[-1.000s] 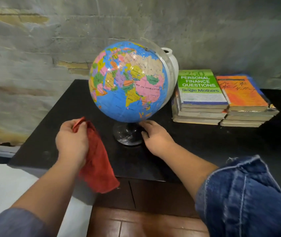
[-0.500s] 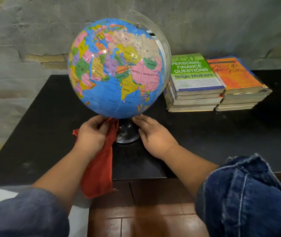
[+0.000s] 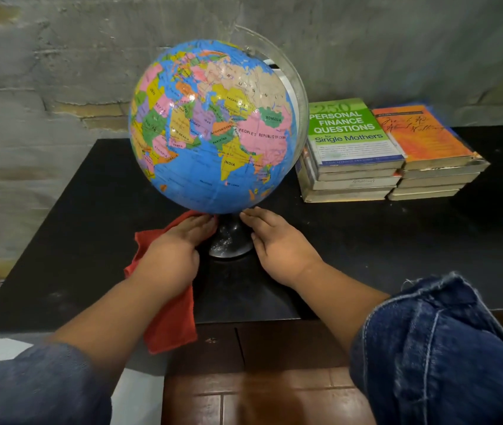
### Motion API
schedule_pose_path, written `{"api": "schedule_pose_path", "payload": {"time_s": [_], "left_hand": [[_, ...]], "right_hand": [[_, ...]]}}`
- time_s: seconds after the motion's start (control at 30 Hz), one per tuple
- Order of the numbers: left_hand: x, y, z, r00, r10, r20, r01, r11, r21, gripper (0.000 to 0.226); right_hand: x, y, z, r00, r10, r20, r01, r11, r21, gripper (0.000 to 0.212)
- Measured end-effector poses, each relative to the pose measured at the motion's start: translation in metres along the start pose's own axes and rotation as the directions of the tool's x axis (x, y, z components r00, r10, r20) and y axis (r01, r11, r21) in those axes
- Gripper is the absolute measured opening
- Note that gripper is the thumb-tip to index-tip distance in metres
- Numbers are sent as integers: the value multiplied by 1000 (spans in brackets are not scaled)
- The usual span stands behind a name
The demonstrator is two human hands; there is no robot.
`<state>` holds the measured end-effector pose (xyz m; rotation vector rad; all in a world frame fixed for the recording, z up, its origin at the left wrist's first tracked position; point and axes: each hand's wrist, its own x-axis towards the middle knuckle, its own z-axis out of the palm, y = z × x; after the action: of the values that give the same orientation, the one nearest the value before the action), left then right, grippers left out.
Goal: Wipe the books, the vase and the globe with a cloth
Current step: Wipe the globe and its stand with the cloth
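- blue denim sleeves (image 3: 434,348) cover both forearms at the bottom edge, above brown floor tiles (image 3: 244,403).
- a red cloth (image 3: 170,320) lies on the black table (image 3: 60,240), and its lower end hangs over the front edge.
- the left hand (image 3: 179,250) lies flat on the cloth, fingers straight and together, with the tips at the left side of the globe's dark round base (image 3: 228,240).
- the right hand (image 3: 277,243) holds nothing; its straight fingers rest against the right side of the base.
- the globe (image 3: 213,127) stands upright between the hands, mid-table, with asia facing the camera.
- two stacks of books (image 3: 351,148) sit side by side just right of the globe, near the grey wall (image 3: 60,72).
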<state>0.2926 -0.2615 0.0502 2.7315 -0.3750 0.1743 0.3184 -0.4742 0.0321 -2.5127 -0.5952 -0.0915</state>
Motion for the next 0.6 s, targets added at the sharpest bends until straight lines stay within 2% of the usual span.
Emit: {"api": "schedule_pose_path", "payload": {"time_s": [0.17,0.3,0.4,0.53,0.6], "left_hand": [[9,-5,-3,996,-88,1,88,996,11,71],[-2,-3,1,997,61,-46,-60,998,37,64],[-9,-9,-7,998,44,-44,-42,999,33,64],[-9,8,-9,989,-58,-135,29,979,-203,62],[-9,16,-4,973,-97,-210,42,967,-250,61]], "right_hand": [[-1,-1,-1,1000,-2,7,2,1000,-6,44],[-1,-2,0,1000,3,9,-3,1000,-10,44],[0,-2,0,1000,-3,14,4,1000,-15,44],[-1,-2,0,1000,-14,-3,14,1000,-25,44],[-1,-3,0,1000,-17,-10,17,1000,-26,44]]}}
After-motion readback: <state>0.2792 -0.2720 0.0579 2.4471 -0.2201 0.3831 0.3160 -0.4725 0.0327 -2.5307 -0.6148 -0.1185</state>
